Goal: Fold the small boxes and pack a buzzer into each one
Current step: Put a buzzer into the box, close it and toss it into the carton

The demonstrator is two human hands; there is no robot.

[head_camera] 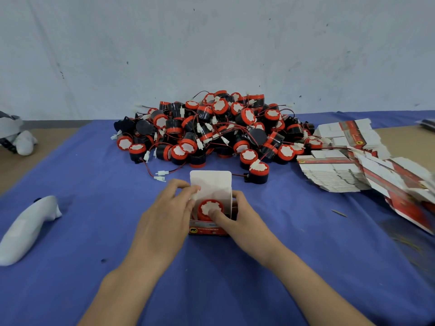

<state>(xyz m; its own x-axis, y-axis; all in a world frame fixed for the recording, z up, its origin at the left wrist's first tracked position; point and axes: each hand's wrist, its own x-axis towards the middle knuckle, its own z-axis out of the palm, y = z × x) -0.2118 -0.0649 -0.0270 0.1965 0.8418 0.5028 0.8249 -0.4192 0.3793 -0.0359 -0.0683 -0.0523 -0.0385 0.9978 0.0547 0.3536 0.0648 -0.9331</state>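
Observation:
A small red and white box (207, 229) stands open on the blue cloth at the centre, its white lid flap (210, 182) raised at the back. A red and black buzzer (207, 208) sits inside it, white face up. My left hand (169, 212) grips the box's left side, fingers on the left flap. My right hand (237, 215) holds the right side, with its thumb pressing on the buzzer's face. A large pile of buzzers (211, 128) with red wires lies behind the box.
Stacks of flat unfolded boxes (341, 170) spread over the right side of the cloth. A white glove-like object (28, 227) lies at the left. One buzzer (259, 172) sits apart, just right of the box. Blue cloth (94, 267) covers the table.

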